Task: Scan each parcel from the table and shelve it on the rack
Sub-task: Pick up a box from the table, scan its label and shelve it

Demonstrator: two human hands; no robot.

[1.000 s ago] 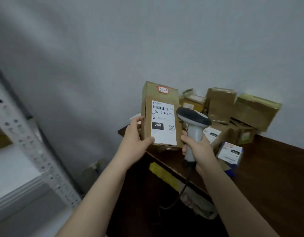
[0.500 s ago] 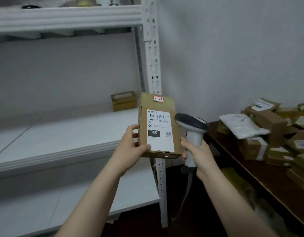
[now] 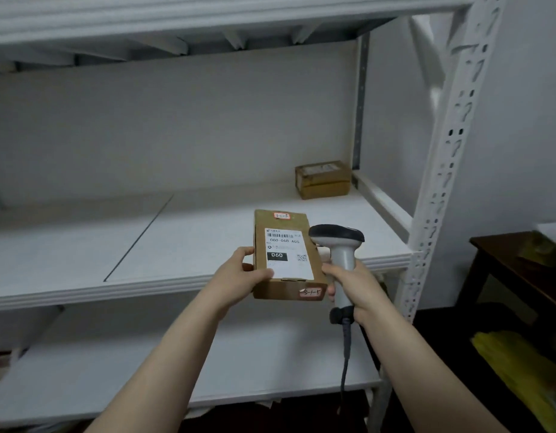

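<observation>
A: Was the label [image 3: 289, 260] on the parcel [image 3: 279, 290] readable?
B: Its fine print was too small.
A: The scanner [image 3: 340, 242] cable [image 3: 345, 354]?
B: Lost in shadow below. The table [image 3: 501, 264] was cut off rightward.

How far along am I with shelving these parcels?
Done: one parcel sits at the back of the middle shelf. In hand: left hand holds a labelled box, right hand grips the scanner. Left: shelving this box; the table is barely visible, remaining parcels unseen.

The parcel [image 3: 287, 254] is matt brown cardboard with a smooth white paper label [image 3: 293, 270]. The barcode scanner [image 3: 340, 254] is plastic, with a pale grey handle and a dark, faintly glossy head. The rack upright [image 3: 442, 170] is white-painted perforated metal. The table [image 3: 504, 264] is dark wood.
</observation>
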